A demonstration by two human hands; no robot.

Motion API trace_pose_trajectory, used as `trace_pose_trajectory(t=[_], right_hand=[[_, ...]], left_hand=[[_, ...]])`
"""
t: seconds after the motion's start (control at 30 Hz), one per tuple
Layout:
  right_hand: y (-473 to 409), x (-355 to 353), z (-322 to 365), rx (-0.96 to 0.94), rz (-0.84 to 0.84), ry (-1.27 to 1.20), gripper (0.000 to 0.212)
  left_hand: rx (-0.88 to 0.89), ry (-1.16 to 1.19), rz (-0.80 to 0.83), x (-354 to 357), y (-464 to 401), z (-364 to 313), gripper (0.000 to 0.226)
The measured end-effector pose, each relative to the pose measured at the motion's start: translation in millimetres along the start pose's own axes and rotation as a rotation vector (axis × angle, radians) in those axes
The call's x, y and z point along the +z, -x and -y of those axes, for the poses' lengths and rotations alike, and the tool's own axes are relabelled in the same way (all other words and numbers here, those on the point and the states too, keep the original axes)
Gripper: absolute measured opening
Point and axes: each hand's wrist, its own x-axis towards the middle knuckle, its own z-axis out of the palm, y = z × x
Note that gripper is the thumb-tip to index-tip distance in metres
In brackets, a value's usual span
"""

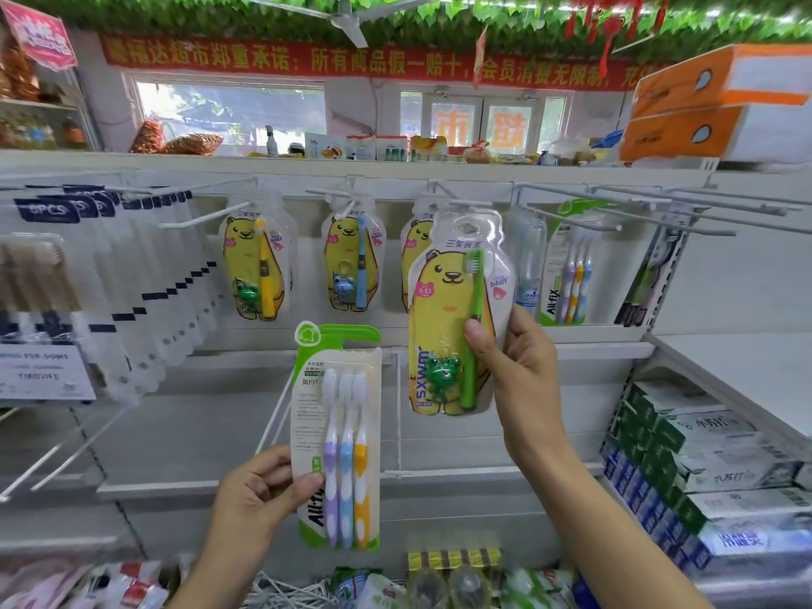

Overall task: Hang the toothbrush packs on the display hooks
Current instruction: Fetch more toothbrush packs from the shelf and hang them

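While both packs are off the hooks, right hand [523,371] grip closed on bear pack [457,318], raised w/ hang hole near hook [472,205]. Left hand [259,494] grip closed on 3-brush pack [338,432], lower, in front of shelf [492,470].

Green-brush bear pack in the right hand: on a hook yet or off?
Off. The bear pack is pinched in the right hand, upright, its hang hole empty in front of the hooks.

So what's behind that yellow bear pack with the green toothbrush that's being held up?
Behind the bear pack in the right hand hangs another yellow bear pack on a hook; only its left edge shows. Its toothbrush and toy are covered, so their colour cannot be seen.
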Motion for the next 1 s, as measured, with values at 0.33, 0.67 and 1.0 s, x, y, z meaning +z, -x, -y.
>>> trace_pose_trajectory(t=[0.33,0.67,1.0], right_hand=[[-9,10,-1,0.016,0.035,-0.005,0.02],[-6,3,-8,0.007,-0.073,0.023,0.02],[-19,0,-13,0.01,-0.057,0.115,0.014]], left_hand=[[-0.036,-0.021,-0.017,5,2,9,0.026],[-0.07,0.002,-0.037,2,5,15,0.026],[-0.104,0.088,-0.038,14,8,17,0.034]])
